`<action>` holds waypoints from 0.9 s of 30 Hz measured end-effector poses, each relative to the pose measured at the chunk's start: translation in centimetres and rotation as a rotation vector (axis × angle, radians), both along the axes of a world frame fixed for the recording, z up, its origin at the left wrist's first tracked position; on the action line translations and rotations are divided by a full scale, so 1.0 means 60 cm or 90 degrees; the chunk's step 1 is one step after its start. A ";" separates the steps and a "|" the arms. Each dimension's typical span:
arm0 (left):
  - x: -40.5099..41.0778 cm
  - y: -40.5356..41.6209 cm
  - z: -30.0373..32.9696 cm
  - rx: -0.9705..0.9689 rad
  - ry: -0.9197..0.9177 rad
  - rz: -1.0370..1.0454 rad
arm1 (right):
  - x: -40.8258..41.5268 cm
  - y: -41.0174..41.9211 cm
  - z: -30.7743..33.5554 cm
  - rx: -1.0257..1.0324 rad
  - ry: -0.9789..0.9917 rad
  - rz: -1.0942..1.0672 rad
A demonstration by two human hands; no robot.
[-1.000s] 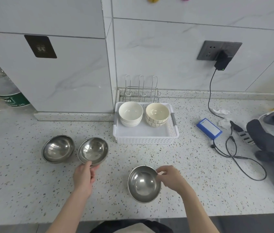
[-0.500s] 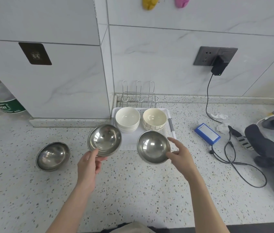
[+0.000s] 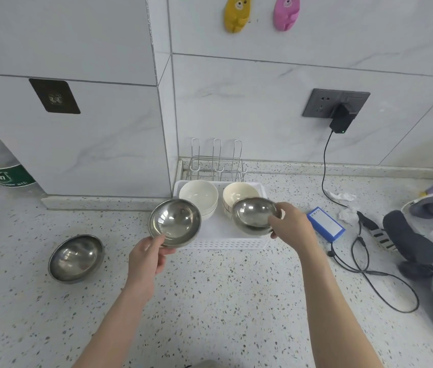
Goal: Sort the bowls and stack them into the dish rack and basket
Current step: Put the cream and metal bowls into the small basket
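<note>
Steel bowls [image 3: 174, 223] held in both hands [image 3: 147, 254] above the basket [image 3: 226, 244].

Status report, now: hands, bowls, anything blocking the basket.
Left hand grips steel bowls; right hand grips another steel bowl. Both held above white basket. One steel bowl on counter. Ceramic bowls fill basket rear; wire rack empty.

Silver steel bowls [image 3: 174, 223], white basket [image 3: 226, 244], speckled grey counter [image 3: 223, 301].

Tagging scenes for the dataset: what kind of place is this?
Likely a home kitchen counter: speckled stone countertop, a wire dish rack against the tiled wall, and ceramic bowls in a white basket.
</note>
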State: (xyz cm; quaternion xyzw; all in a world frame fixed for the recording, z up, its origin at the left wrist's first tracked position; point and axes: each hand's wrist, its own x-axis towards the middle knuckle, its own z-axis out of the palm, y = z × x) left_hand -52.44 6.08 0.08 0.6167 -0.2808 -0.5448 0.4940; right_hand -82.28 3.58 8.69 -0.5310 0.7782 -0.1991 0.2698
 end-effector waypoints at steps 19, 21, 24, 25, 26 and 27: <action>-0.012 0.012 0.005 0.024 0.008 -0.015 | 0.025 -0.127 0.031 0.323 0.134 0.107; -0.012 0.013 0.006 0.028 0.002 -0.019 | 0.031 -0.141 0.030 0.354 0.150 0.105; -0.012 0.015 0.006 0.034 -0.002 -0.023 | 0.033 -0.160 0.015 0.369 0.140 0.084; -0.012 0.016 0.006 0.034 -0.003 -0.025 | 0.033 -0.165 0.009 0.371 0.123 0.067; -0.012 0.017 0.006 0.034 -0.005 -0.027 | 0.033 -0.168 0.002 0.371 0.109 0.051; -0.012 0.018 0.006 0.035 -0.010 -0.031 | 0.033 -0.171 -0.004 0.371 0.097 0.038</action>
